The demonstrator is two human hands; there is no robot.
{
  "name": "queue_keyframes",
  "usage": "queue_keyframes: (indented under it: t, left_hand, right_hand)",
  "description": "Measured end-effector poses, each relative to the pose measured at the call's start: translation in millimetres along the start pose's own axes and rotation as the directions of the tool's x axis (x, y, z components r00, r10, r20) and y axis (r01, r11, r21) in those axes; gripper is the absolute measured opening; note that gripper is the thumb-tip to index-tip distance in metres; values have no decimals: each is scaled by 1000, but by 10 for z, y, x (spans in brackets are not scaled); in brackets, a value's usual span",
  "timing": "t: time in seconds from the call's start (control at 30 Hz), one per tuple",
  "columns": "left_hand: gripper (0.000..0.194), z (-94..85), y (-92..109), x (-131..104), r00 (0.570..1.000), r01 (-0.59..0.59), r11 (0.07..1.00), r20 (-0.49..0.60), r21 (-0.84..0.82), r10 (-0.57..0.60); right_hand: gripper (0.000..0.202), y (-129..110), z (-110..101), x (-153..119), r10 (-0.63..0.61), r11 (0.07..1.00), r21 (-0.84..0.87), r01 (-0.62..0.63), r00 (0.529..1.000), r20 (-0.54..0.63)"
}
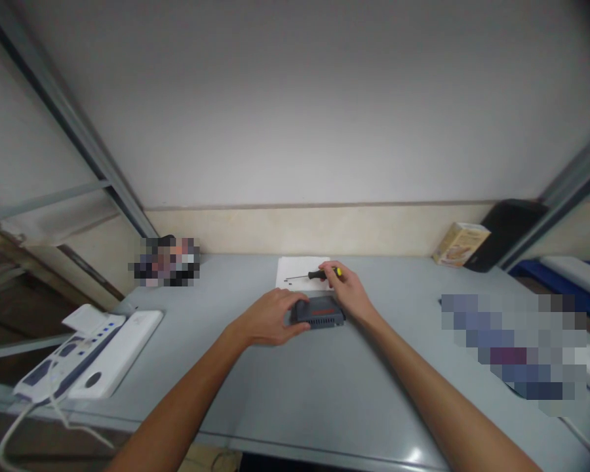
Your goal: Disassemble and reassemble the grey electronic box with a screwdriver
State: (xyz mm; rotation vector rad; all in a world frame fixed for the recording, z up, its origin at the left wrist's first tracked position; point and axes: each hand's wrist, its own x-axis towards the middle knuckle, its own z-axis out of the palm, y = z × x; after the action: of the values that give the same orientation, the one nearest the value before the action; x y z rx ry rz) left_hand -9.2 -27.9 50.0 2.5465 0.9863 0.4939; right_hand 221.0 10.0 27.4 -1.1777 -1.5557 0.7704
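A small dark grey box (320, 312) with a red vented front lies on the grey table (285, 380). My left hand (270, 316) grips its left end, thumb on top. My right hand (347, 288) reaches just behind the box, its fingers closed around the black and yellow handle of a screwdriver (314, 275). The screwdriver's thin shaft points left and lies over a white sheet of paper (297, 270).
A white power strip (66, 357) and a white flat device (120, 351) sit at the left edge with a cable hanging off. A tan carton (461, 244) and a black object (506, 233) stand at the back right against the wall. Metal frame posts rise on both sides.
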Motion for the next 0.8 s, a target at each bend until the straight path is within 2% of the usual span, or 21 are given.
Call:
queue_keyframes:
  t: [0.2, 0.3, 0.47, 0.57, 0.67, 0.8]
  left_hand:
    - [34, 3, 19, 20, 1000, -19, 997, 9, 73, 19]
    - [41, 44, -13, 49, 999, 42, 997, -10, 66, -41]
    - [49, 104, -119, 80, 987, 143, 987, -66, -69, -147]
    - [47, 114, -253, 96, 967, 159, 978, -181, -132, -181]
    - [35, 125, -432, 103, 920, 180, 983, -350, -31, -179]
    - [32, 160, -595, 84, 943, 171, 976, -308, 133, -124]
  right_hand:
    - [49, 11, 19, -11, 5, 1000, -15, -5, 1000, -12]
    - [50, 8, -23, -9, 32, 999, -6, -33, 999, -40]
    - [49, -4, -60, -8, 73, 997, 3, -73, 997, -29]
    - [49, -26, -61, -13, 79, 997, 12, -79, 997, -20]
    - [50, -49, -63, -19, 76, 997, 9, -76, 997, -20]
    - [51, -56, -65, -25, 75, 997, 6, -75, 997, -19]
